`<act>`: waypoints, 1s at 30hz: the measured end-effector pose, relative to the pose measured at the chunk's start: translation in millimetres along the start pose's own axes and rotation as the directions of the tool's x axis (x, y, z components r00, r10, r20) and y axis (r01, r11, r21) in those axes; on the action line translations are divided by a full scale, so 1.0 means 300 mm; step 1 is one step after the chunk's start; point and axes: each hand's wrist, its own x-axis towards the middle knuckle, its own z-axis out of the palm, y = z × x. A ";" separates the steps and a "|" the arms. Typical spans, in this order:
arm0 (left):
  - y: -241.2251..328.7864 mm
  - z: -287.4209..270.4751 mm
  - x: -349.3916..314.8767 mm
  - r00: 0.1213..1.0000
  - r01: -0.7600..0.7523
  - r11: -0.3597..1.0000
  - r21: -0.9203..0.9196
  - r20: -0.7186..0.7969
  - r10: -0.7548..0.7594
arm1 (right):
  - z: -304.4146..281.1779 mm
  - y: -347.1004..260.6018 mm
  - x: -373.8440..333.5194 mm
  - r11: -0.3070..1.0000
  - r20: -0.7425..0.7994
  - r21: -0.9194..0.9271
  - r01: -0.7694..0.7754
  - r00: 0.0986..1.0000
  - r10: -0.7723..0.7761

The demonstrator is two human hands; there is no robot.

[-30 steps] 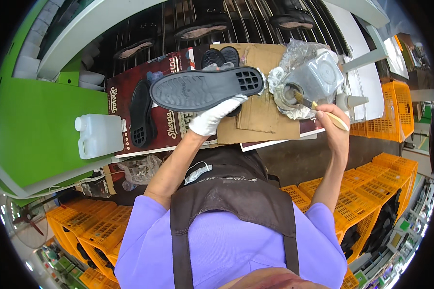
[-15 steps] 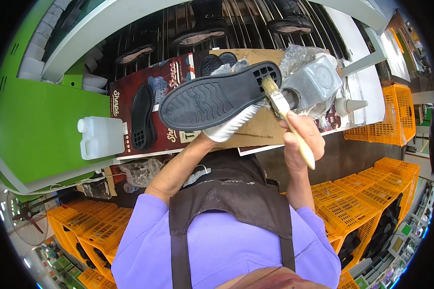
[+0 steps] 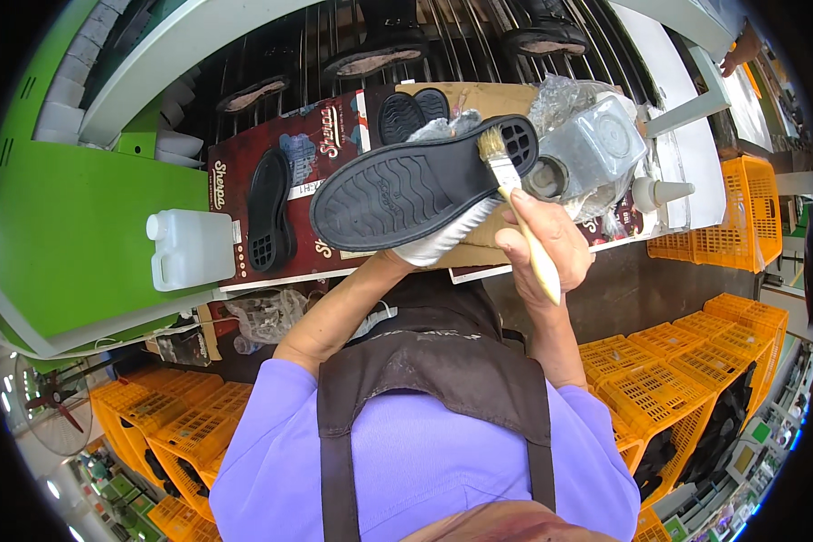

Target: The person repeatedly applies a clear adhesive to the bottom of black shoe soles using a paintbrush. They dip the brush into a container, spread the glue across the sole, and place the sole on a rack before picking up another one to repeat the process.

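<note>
My left hand (image 3: 443, 237), in a white glove, holds a black shoe sole (image 3: 406, 194) from underneath, tread side up. Most of the gloved fingers are hidden below it; a greyish patch at the far edge may be their tips. In my bare right hand (image 3: 551, 237) is a paintbrush (image 3: 539, 262) with a pale wooden handle. Its bristles touch the sole beside the heel grid. Just right of the heel stands a clear plastic container (image 3: 598, 144) with a dark round opening (image 3: 546, 177) facing my right hand.
Another black sole (image 3: 266, 212) lies on the dark red cardboard (image 3: 230, 172), near a white jug (image 3: 190, 248). Two soles (image 3: 402, 117) lie beyond the held one. A nozzle bottle (image 3: 659, 193) is at right. Black boots (image 3: 379, 50) stand on rollers. Orange crates (image 3: 668, 379) flank me.
The brush has moved left, from the heel grid to the area beside it. The held sole has shifted slightly right. Another person's hand has appeared at the upper right edge.
</note>
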 end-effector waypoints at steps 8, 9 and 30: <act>-0.060 0.040 -0.038 1.000 0.011 0.951 -0.310 -0.023 -0.019 | 0.042 -0.019 -0.013 0.999 0.028 0.049 0.021 0.999 -0.023; -0.079 0.050 -0.046 1.000 0.025 0.932 -0.360 -0.009 -0.030 | 0.048 -0.021 -0.013 0.998 0.030 0.053 0.029 0.999 -0.031; -0.181 0.132 -0.129 0.999 -0.033 0.952 -0.303 0.004 0.036 | 0.114 -0.074 -0.025 0.979 0.096 0.203 -0.002 0.995 -0.017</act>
